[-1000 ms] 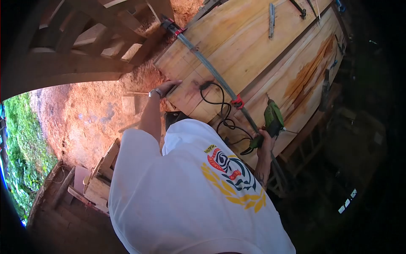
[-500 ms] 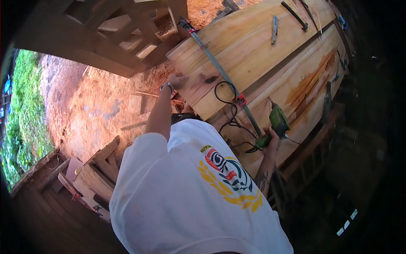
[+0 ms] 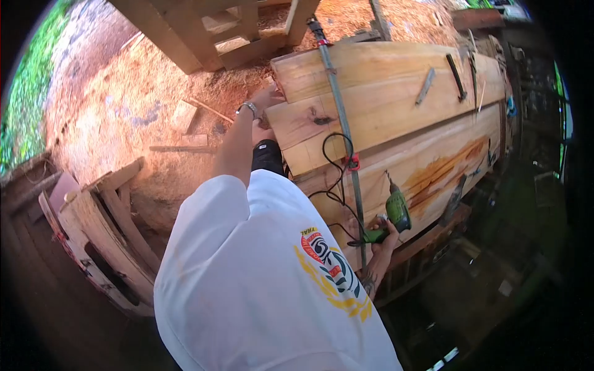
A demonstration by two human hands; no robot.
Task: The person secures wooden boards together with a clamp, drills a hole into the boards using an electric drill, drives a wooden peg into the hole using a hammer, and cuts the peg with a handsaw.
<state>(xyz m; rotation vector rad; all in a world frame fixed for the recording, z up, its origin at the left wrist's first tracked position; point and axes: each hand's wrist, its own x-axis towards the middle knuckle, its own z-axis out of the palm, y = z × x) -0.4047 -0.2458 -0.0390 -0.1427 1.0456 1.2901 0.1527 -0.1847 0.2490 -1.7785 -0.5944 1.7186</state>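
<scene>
Several wide wooden boards (image 3: pixel 396 105) are stretching rightward from the left hand (image 3: pixel 267 99), which is reaching to their ends; whether it is gripping, I cannot tell. One long metal clamp (image 3: pixel 337 102) is crossing them just left of the right hand (image 3: pixel 387 234). That hand is wrapping around a green drill (image 3: pixel 398 210), pointing away over the boards. Black cord (image 3: pixel 337 196) is looping nearby, left of it.

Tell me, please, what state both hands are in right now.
Left hand: at the end of the boards; open or closed cannot be told.
Right hand: closed, holding the drill.
</scene>
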